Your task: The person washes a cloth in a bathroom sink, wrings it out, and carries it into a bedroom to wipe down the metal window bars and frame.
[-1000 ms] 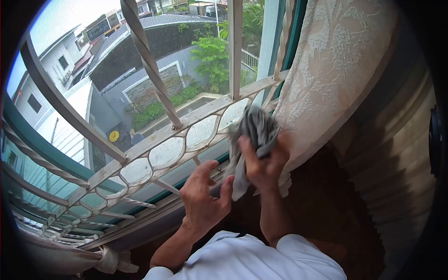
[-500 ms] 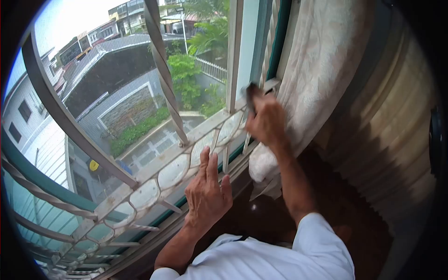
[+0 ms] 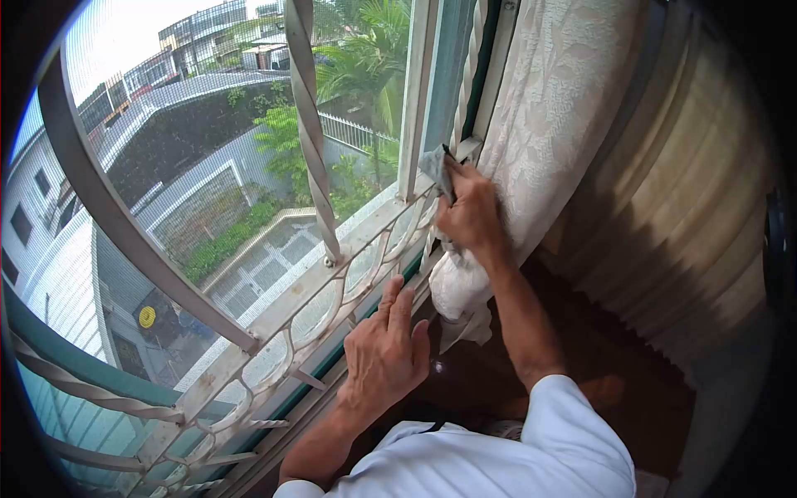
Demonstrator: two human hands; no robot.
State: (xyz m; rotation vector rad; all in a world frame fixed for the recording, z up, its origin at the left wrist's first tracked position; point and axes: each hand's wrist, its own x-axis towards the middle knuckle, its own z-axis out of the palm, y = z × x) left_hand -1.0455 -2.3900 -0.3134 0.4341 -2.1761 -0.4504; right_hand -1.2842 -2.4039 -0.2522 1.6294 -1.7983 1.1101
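Observation:
Near the right end of the white window grille [image 3: 290, 299], my right hand [image 3: 473, 207] is closed on a grey cloth [image 3: 438, 170]. The cloth lies against the grille's flat rail, beside an upright bar. My left hand [image 3: 386, 349] is held before the lower scrollwork with its fingers spread and nothing in it. Whether its fingertips touch the metal cannot be made out. Part of the cloth is hidden by my right fingers.
A pale patterned curtain [image 3: 540, 124] hangs just right of my right hand, its bunched lower end by my forearm. Another beige curtain [image 3: 664, 224] hangs farther right. A twisted bar [image 3: 309, 124] rises in front of the window, with a yard outside.
The view has shifted slightly. The cloth, dark and blurred before, now shows clearly at the rail. My left hand has moved a little right, and its thumb stands farther out.

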